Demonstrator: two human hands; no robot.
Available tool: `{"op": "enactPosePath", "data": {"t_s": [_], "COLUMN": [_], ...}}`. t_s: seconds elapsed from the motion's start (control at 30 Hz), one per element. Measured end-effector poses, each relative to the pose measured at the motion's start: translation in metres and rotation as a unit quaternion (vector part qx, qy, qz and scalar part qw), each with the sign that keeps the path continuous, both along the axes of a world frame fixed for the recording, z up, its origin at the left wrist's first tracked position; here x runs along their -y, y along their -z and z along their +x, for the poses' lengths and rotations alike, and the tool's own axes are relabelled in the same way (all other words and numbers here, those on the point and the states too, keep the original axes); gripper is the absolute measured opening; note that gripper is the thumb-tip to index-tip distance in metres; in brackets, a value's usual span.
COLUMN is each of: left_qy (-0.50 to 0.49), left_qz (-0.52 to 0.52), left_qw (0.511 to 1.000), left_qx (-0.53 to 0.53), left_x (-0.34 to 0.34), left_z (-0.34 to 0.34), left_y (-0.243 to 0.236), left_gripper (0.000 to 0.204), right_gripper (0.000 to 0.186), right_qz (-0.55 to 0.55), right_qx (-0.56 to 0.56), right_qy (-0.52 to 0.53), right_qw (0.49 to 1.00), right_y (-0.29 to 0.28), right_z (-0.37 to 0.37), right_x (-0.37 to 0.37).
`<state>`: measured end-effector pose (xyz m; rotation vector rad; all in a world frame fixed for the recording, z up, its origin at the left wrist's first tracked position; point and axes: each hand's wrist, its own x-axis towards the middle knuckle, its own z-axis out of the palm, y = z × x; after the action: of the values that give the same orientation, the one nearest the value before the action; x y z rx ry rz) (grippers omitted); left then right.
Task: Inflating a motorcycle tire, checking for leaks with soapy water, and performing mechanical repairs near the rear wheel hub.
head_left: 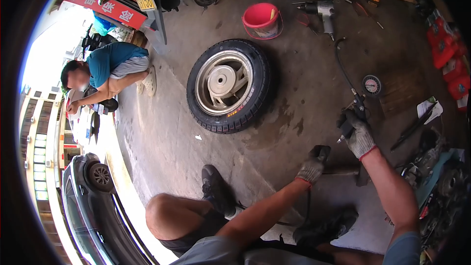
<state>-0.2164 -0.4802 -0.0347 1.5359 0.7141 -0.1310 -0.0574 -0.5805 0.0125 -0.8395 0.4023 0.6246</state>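
My right hand point(359, 139), in a grey glove with a red cuff, grips a black tyre inflator gun point(354, 114). A black hose point(342, 66) runs up from the gun, and a round pressure gauge point(372, 85) lies beside it on the floor. My gloved left hand point(312, 167) is closed around the dark end of another black hose point(308, 201) that trails down toward my feet. A scooter wheel point(228, 86) with a black tyre and silver rim lies flat on the concrete, up and left of both hands, untouched.
A hammer point(346, 172) lies between my hands. A red bucket point(261, 19) and an impact wrench point(321, 10) sit beyond the wheel. Red bottles point(445, 51) and tools line the right side. Another person point(110, 68) crouches at the left by a scooter; a dark car point(93, 201) is parked lower left.
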Motion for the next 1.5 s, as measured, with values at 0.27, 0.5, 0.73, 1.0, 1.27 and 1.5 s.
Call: {"op": "enactPosePath", "data": {"t_s": [0.27, 0.5, 0.73, 1.0, 1.27, 1.5], "left_qy": [0.092, 0.307, 0.401, 0.4, 0.399, 0.522], "left_qz": [0.203, 0.448, 0.198, 0.265, 0.3, 0.345], "left_qw": [0.968, 0.833, 0.874, 0.841, 0.814, 0.713], "left_qx": [0.119, -0.102, -0.191, -0.251, -0.297, -0.316], "left_x": [-0.107, -0.13, -0.155, -0.153, -0.117, -0.106], "left_z": [0.039, 0.087, 0.138, 0.136, 0.13, 0.076], "left_y": [0.063, 0.026, 0.024, 0.014, -0.002, -0.026], "left_gripper": [0.042, 0.028, 0.022, 0.019, 0.017, 0.015], "right_gripper": [0.015, 0.027, 0.017, 0.014, 0.022, 0.017], "right_qz": [-0.35, -0.507, -0.445, -0.348, -0.349, -0.354], "right_qx": [0.139, -0.023, -0.35, -0.024, 0.068, 0.255], "right_qy": [-0.186, -0.178, 0.255, 0.736, 0.79, 0.661], "right_qw": [0.907, 0.843, 0.784, 0.58, 0.499, 0.611], "right_y": [-0.152, -0.305, -0.386, -0.344, -0.342, -0.353], "right_z": [-0.029, -0.253, -0.568, -0.672, -0.501, -0.395], "right_x": [0.157, 0.372, 0.385, 0.404, 0.609, 0.792]}}
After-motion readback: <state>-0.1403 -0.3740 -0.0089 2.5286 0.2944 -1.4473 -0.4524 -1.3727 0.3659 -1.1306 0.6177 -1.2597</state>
